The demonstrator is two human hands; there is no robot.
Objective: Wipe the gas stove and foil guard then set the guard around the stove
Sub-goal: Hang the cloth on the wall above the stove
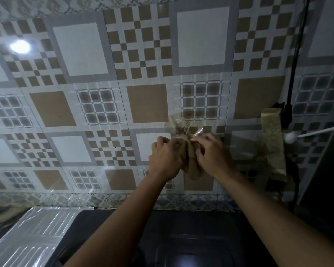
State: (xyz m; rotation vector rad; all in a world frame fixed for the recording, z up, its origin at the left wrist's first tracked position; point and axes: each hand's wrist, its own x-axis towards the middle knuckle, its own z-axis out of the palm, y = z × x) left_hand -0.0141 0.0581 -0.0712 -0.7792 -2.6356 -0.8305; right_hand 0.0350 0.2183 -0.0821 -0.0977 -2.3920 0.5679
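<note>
Both my hands are raised in front of the tiled wall, holding a tan cloth (pixel 191 164) between them. My left hand (pixel 165 156) grips its left side with curled fingers. My right hand (pixel 210 153) grips its right side, and a crumpled end of the cloth with a bit of clear plastic sticks up above the fingers. The dark gas stove (pixel 181 245) lies below at the bottom of the view. A ribbed silver foil guard (pixel 33 234) lies flat at the lower left beside the stove.
The patterned tiled wall (pixel 104 93) fills most of the view, glossy with a lamp's reflection at the upper left. A tan sponge-like block (pixel 274 143) hangs at the right beside a black cable (pixel 295 64). A white rod (pixel 316 131) juts in from the right edge.
</note>
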